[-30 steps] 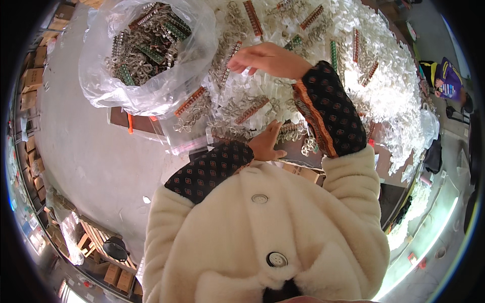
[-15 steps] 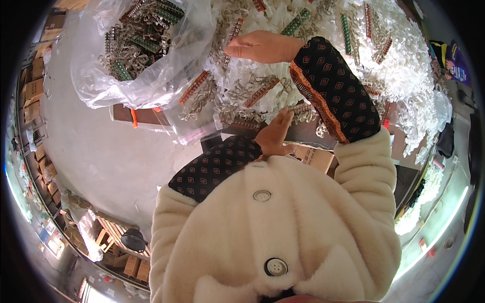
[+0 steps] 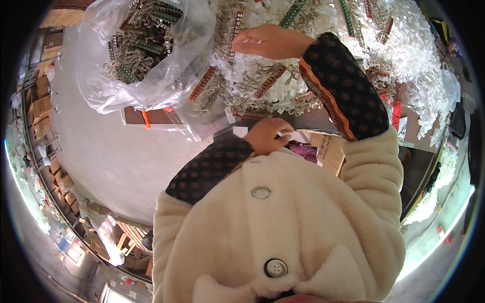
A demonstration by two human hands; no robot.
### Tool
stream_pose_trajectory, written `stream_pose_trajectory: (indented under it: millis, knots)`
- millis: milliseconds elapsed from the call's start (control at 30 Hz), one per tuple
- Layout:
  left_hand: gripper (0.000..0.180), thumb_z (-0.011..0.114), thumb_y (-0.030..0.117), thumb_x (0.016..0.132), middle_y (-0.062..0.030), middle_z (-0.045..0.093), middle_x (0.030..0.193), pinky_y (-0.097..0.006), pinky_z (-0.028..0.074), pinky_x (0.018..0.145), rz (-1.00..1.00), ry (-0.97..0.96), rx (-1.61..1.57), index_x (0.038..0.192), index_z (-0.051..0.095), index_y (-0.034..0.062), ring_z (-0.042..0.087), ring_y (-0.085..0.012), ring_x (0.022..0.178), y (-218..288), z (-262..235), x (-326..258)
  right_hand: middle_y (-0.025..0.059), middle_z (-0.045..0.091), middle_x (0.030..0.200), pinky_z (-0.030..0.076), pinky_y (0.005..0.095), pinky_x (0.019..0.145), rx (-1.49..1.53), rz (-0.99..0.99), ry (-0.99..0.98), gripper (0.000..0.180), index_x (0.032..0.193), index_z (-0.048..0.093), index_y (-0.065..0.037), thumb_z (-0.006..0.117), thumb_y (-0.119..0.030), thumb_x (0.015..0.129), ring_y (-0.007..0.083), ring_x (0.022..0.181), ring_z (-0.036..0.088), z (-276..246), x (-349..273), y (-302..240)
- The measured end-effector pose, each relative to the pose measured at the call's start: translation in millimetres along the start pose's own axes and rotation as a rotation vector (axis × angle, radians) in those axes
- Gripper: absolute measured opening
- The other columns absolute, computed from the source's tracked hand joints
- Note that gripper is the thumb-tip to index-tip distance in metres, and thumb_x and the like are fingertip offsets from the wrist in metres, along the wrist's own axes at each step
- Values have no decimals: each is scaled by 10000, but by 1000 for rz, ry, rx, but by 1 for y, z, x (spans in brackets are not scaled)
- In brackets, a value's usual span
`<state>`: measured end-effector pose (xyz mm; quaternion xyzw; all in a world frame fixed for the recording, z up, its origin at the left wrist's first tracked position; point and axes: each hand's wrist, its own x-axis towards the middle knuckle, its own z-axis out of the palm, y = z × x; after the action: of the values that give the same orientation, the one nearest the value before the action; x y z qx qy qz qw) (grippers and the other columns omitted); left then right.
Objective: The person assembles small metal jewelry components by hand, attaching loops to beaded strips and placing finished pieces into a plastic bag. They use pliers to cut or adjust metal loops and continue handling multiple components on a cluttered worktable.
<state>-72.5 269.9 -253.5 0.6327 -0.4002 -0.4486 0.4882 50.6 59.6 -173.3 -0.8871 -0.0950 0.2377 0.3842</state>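
My right hand [image 3: 273,40] reaches out over a heap of metal hook strips [image 3: 262,83] with red and green backing, mixed with small clear packets. Its fingers are pinched on a small clear packet [image 3: 248,41] at the fingertips. My left hand [image 3: 265,136] is curled close to my chest, at the table's near edge, holding a small white piece [image 3: 286,134]. A clear flat bag [image 3: 207,129] lies just left of that hand. Dark patterned sleeves and a cream fleece coat [image 3: 283,227] fill the lower picture.
A big clear plastic bag [image 3: 151,55] full of more hook strips stands at the far left of the table. A mound of white packets [image 3: 419,50] covers the right side. A cardboard box [image 3: 328,149] sits under the table edge. Grey floor [image 3: 101,151] lies to the left.
My right hand has stretched farther out over the heap. My left hand has closed up from an open palm and now pinches the white piece near my chest.
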Motion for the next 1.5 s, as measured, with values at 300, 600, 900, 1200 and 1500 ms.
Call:
stream_pose_trajectory:
  millis: [300, 600, 900, 1200, 1500]
  knots:
    - [256, 583, 120, 866, -153, 643, 1048, -440, 520, 728, -303, 801, 717, 1116, 589, 64, 643, -342, 896, -55, -118, -71, 97, 658, 1057, 501, 286, 860, 660, -18, 573, 231, 1142, 619, 42, 539, -110, 987, 146, 970, 621, 43, -121, -25]
    - [405, 601, 174, 828, -176, 626, 1084, -499, 530, 750, -570, 639, 991, 1219, 545, 81, 633, -378, 963, -94, -136, -52, 36, 668, 981, 519, 236, 801, 982, 285, 801, 160, 1073, 650, 9, 566, -83, 972, 86, 869, 629, 152, -146, -11]
    - [329, 596, 186, 832, -147, 598, 1046, -493, 531, 709, -435, 648, 916, 1141, 576, 76, 634, -361, 895, -73, -136, -65, 50, 666, 936, 530, 238, 747, 947, 371, 802, 169, 1069, 644, 31, 558, -75, 969, 102, 842, 647, 177, -136, -8]
    - [397, 705, 84, 758, -101, 613, 971, -369, 511, 650, 78, 726, 754, 1143, 611, 57, 615, -290, 812, 26, -143, -109, 30, 649, 916, 503, 229, 761, 968, 332, 704, 183, 1093, 629, 26, 539, -91, 985, 85, 818, 603, 187, -128, -9]
    - [272, 553, -77, 825, -72, 631, 986, -223, 440, 533, -75, 938, -259, 1094, 572, -46, 554, -87, 678, 106, -188, -97, 42, 667, 896, 494, 222, 717, 961, 312, 695, 182, 1084, 636, 31, 561, -77, 958, 79, 772, 605, 181, -120, -15]
